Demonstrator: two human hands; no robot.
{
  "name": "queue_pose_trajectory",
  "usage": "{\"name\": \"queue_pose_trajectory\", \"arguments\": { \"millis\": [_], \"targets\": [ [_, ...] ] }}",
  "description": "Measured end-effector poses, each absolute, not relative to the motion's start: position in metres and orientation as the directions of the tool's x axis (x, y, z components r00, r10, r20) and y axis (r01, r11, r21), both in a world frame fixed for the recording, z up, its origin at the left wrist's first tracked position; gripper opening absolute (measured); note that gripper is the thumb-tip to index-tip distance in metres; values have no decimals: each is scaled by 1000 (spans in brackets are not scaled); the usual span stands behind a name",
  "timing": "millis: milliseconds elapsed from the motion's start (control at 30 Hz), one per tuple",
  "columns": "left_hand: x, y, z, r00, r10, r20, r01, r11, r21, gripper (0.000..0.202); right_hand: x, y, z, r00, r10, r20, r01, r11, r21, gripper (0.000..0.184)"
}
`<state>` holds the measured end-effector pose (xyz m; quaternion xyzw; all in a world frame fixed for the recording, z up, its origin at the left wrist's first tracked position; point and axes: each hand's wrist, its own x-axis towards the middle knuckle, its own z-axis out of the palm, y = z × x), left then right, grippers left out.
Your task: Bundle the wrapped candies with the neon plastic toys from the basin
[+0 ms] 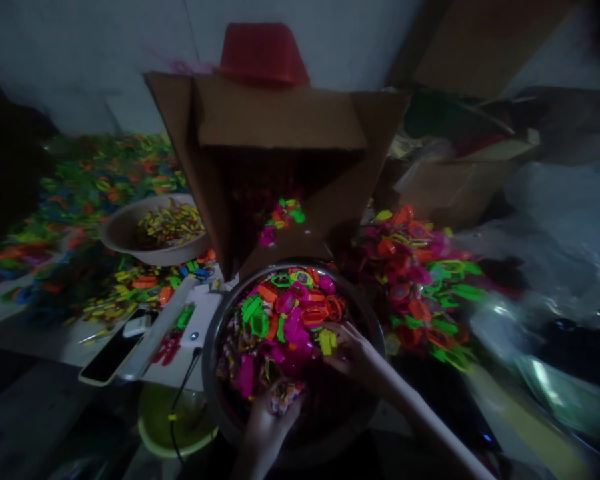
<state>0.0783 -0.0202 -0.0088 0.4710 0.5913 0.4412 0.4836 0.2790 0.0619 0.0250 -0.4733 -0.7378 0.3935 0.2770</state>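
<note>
A wide metal basin (211,373) in front of me holds many bright plastic pieces (295,323) in pink, green, orange and yellow; some look like toy watches. Low in the basin, my left hand (270,423) is closed around a clump of small patterned pieces (286,397), too blurred to name. At the basin's right side, my right hand (353,353) has its fingers and thumb around a yellow plastic piece (327,341). Similar patterned pieces (225,357) lie along the basin's left inside.
Behind the basin, a cardboard box (280,117) lies open towards me, with a red tub (265,53) on top. More plastic pieces (420,287) are heaped on the right. To the left are a pale bowl (125,240), a phone (113,357) and a power strip (203,317) with a cable.
</note>
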Motion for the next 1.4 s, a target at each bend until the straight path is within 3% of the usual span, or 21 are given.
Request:
{"name": "queue_pose_trajectory", "arguments": {
  "millis": [67, 167, 267, 400, 733, 933, 1200, 1400],
  "targets": [
    [80, -21, -15, -108, 979, -173, 81, 182, 980, 29, 278, 56, 28, -456, 890, 22, 305, 180, -935, 41],
    [84, -23, -14, -177, 967, -185, 21, 192, 981, 28, 273, 48, 31, -518, 851, -82, 87, -44, -995, 43],
    [87, -24, -4, -180, 967, -182, -21, 181, 983, 24, 269, 43, 35, -525, 843, -120, 44, -114, -993, 40],
    [86, -24, 3, -168, 971, -173, -16, 173, 985, 21, 265, 44, 40, -563, 825, -51, 185, 66, -981, 29],
    [80, -21, -6, -211, 969, -126, 168, 163, 972, 19, 251, 37, 42, -514, 831, 213, 192, 354, -915, 4],
    [84, -25, -6, -242, 960, -138, 228, 195, 954, 22, 247, 32, 42, -530, 802, 275, 252, 459, -852, 7],
    [85, -29, -20, -308, 951, 9, 455, 139, 879, 31, 243, 25, 39, -610, 707, 358, 394, 663, -637, 22],
    [87, -35, -28, -326, 941, 86, 603, 137, 786, 18, 243, 24, 41, -677, 654, 338, 429, 724, -541, 22]
  ]
}}
